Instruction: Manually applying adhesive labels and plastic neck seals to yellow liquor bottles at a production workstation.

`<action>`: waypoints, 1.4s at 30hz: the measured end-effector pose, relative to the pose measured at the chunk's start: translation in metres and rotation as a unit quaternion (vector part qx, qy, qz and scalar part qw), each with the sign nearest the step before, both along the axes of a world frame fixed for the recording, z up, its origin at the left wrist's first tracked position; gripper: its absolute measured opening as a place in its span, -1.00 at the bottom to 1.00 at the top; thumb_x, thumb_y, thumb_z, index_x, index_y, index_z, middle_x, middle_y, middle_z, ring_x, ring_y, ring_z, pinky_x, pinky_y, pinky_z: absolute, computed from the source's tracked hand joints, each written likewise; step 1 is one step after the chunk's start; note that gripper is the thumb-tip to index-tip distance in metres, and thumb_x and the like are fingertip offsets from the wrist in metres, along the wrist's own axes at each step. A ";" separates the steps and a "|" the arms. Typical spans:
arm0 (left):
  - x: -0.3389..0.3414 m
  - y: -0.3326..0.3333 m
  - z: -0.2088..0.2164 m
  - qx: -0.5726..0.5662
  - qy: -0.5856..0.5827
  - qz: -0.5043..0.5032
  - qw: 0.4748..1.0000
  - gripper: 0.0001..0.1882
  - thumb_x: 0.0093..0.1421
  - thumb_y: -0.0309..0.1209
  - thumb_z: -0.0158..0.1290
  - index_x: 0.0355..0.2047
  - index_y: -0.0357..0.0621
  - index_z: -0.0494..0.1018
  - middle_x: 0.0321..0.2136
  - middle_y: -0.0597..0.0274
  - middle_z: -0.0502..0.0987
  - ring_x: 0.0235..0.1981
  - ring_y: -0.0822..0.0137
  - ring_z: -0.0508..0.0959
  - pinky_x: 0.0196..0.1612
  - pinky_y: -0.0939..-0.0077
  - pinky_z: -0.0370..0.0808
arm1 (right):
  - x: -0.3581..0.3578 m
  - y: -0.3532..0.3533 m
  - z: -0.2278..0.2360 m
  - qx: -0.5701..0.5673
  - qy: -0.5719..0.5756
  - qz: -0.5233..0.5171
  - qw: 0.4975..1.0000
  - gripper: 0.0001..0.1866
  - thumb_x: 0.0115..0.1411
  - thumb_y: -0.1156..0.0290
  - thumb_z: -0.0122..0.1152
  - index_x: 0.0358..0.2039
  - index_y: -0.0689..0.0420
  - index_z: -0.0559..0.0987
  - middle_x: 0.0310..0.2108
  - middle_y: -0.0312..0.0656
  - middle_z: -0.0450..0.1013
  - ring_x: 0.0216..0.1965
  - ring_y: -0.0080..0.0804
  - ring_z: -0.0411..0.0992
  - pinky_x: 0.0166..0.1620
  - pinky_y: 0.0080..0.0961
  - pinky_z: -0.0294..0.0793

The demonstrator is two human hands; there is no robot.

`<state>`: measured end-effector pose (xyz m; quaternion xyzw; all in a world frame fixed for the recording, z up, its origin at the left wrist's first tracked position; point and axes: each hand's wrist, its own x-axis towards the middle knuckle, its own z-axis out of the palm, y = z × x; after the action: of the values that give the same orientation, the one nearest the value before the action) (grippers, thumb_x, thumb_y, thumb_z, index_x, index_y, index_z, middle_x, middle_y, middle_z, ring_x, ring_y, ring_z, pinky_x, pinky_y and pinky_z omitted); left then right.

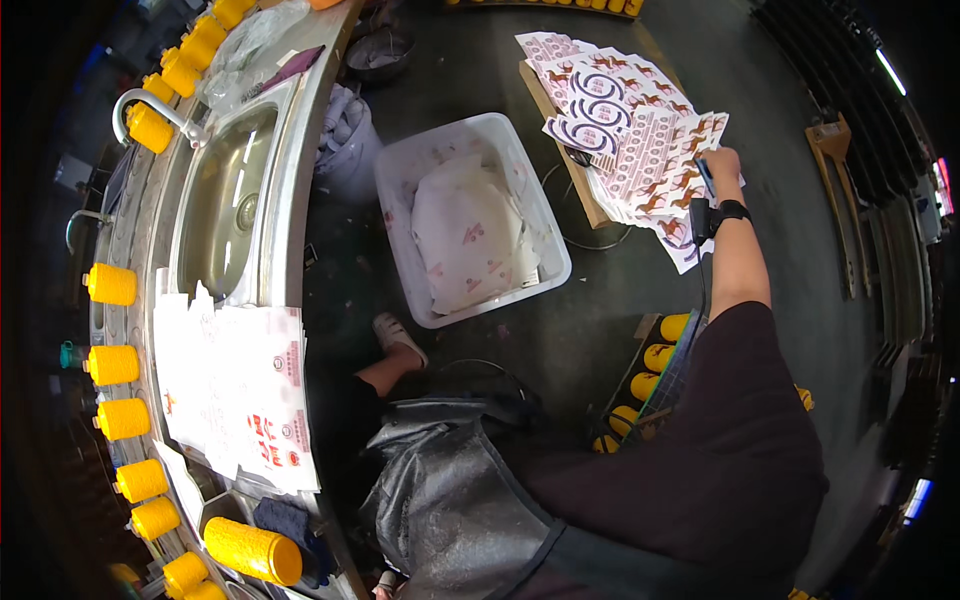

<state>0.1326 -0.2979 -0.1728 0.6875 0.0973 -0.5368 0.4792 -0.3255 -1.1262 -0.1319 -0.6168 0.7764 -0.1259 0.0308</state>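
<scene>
My right hand (722,163) reaches out to the far right, over the edge of a fanned stack of printed sheets (640,150). Its fingers are curled closed around a slim blue-grey object (706,178) whose kind I cannot make out. Red-brown figures, purple curved bands and rows of small pink marks cover the sheets. They lie on a wooden board (592,200). A black strap with a small box (705,220) circles my right wrist. My left hand does not show; a small pale shape at the lower edge is too unclear to name.
A white plastic tub (545,270) holding crumpled printed sheets stands on the floor, beside a bucket of cloths (345,130). Along the left runs a counter with a steel sink (235,205), printed sheets (235,390) and yellow cylinders (112,365). More yellow cylinders fill a crate (640,385).
</scene>
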 end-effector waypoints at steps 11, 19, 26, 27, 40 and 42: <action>-0.007 0.024 0.133 -0.004 -0.065 -0.060 0.996 -0.49 0.26 -0.15 -0.05 0.09 -0.23 0.26 -0.32 0.12 0.55 -0.27 0.22 0.56 -0.13 0.32 0.48 | 0.052 0.049 0.119 -0.068 0.017 -0.087 0.994 -0.64 0.07 0.19 0.16 -0.16 0.09 0.60 -0.12 0.00 0.52 -0.05 0.00 0.48 -0.06 -0.19 0.48; -0.023 -0.023 0.252 -0.075 -0.273 -0.027 0.959 -0.48 0.24 -0.16 0.04 0.08 -0.23 0.29 -0.32 0.10 0.56 -0.28 0.25 0.58 -0.14 0.32 0.52 | 0.198 0.123 0.165 -0.014 -0.565 0.308 0.765 -0.77 0.14 0.38 0.18 -0.25 0.26 0.57 -0.44 -0.23 0.54 -0.56 -0.59 0.43 -0.50 -0.64 0.39; 0.038 -0.119 0.238 -0.255 -0.395 -0.042 0.882 -0.41 0.29 -0.47 -0.07 0.25 -0.33 -0.02 0.15 -0.06 0.27 0.18 0.21 0.30 0.16 0.37 0.29 | 0.393 0.331 0.179 0.274 -0.599 0.539 0.524 -0.79 0.22 0.38 0.12 -0.21 0.25 0.53 -0.49 -0.33 0.51 -0.74 -0.81 0.25 -0.70 -0.84 0.18; 0.044 -0.129 0.235 -0.257 -0.421 -0.037 0.869 -0.36 0.29 -0.47 -0.07 0.28 -0.34 -0.10 0.20 -0.05 0.21 0.20 0.22 0.27 0.16 0.38 0.27 | 0.407 0.359 0.180 0.314 -0.592 0.551 0.498 -0.78 0.23 0.38 0.11 -0.20 0.26 0.52 -0.49 -0.34 0.51 -0.73 -0.82 0.26 -0.69 -0.85 0.18; 0.031 -0.077 0.218 -0.274 -0.480 0.229 0.801 -0.51 0.22 -0.56 -0.08 0.14 -0.29 0.08 0.02 0.09 0.34 0.03 0.37 0.36 0.12 0.44 0.32 | 0.455 0.508 0.183 0.429 -0.495 0.675 0.340 -0.67 0.27 0.48 0.04 0.03 0.28 0.36 -0.12 -0.25 0.45 -0.15 -0.65 0.38 -0.07 -0.65 0.37; 0.025 -0.069 0.218 -0.291 -0.474 0.256 0.790 -0.47 0.21 -0.57 -0.08 0.18 -0.29 0.05 0.05 0.10 0.31 0.06 0.36 0.34 0.15 0.44 0.29 | 0.458 0.516 0.184 0.446 -0.479 0.682 0.325 -0.66 0.26 0.48 0.06 0.03 0.28 0.36 -0.12 -0.24 0.45 -0.14 -0.64 0.39 -0.06 -0.64 0.37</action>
<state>0.1573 -0.3669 0.0454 0.6338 -0.1304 -0.0036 0.7624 0.1321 -0.6103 0.0521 -0.6561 -0.1274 0.0311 0.7432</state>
